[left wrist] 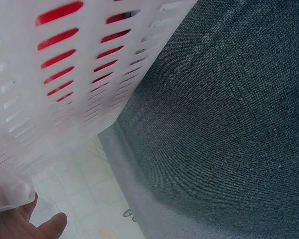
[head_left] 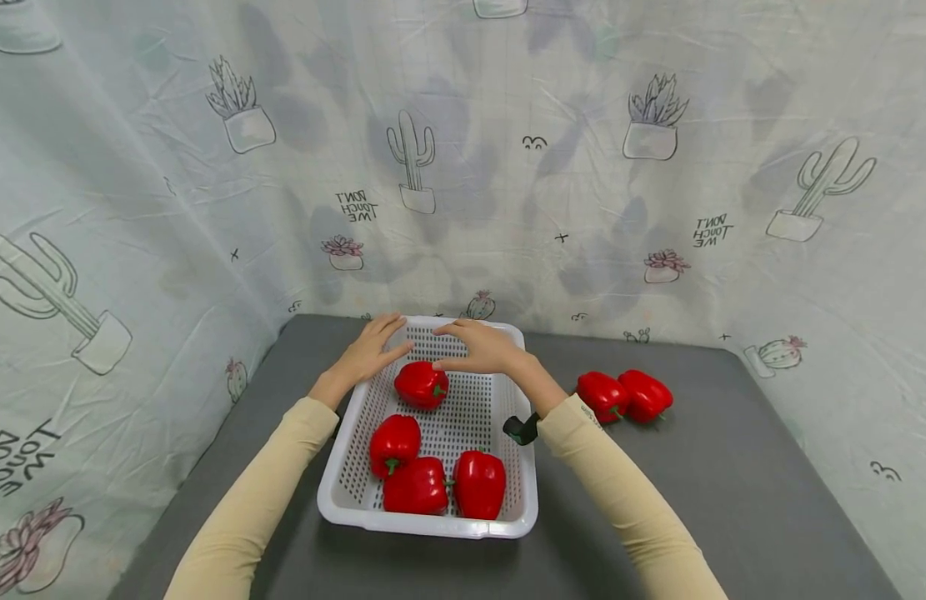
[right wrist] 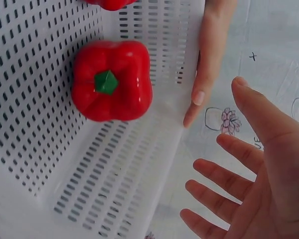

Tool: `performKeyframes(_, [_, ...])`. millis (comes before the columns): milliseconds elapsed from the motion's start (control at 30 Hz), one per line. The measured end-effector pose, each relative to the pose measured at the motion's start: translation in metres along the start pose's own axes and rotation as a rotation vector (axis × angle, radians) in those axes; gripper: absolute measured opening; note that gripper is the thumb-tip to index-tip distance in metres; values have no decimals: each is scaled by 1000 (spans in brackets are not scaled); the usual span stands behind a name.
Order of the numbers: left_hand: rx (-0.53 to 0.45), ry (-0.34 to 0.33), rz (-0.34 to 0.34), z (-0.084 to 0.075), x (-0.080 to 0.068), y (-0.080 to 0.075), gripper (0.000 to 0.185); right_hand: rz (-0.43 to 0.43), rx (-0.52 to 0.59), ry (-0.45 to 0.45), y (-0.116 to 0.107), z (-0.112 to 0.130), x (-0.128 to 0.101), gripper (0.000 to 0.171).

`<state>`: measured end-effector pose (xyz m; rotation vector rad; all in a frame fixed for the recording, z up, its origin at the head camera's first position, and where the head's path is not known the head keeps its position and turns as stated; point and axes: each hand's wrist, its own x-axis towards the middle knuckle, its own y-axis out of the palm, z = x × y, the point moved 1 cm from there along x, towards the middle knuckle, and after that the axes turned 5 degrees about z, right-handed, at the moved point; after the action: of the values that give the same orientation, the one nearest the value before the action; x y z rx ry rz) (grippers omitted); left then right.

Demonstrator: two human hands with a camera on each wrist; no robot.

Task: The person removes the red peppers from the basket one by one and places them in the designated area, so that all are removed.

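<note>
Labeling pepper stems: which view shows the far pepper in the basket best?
Right wrist: the far pepper fills the frame, green stem facing the camera, lying on the basket floor. Head shows it whole but small, between both hands. Left wrist shows only red through the basket's side slots.

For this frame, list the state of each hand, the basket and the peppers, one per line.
Left hand: open, straight fingers resting on the basket's far rim.
Right hand: open, fingers spread above the far rim, holding nothing.
White perforated plastic basket: upright on the grey table, holding four peppers.
Four red bell peppers in the basket: whole, lying loose, one apart near the far end.
Two red bell peppers on the table: outside the basket, side by side.
</note>
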<state>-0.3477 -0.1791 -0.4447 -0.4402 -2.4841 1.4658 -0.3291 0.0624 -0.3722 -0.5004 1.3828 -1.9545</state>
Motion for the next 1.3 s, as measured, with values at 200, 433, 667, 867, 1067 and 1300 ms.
performKeyframes(200, [-4,-5,4,-1,-1,-2,71,18,31,16,7,3,10,59])
performKeyframes(433, [-5,-1,-5,1,1,1,69,73,66,29,18,0,14,62])
performKeyframes(667, [4,17,-19,-1,-1,1,72,147,164,43,29,-6,16,69])
performKeyframes(867, [-20,44,-46,-3,-3,0,78,173,254,-9,40,-15,23,73])
performKeyframes(1067, [-20,41,-41,-4,-3,0,76,196,307,-12,49,-22,31,75])
performKeyframes(1300, [-17,34,-49,-2,-2,0,76,238,338,73,57,-23,35,74])
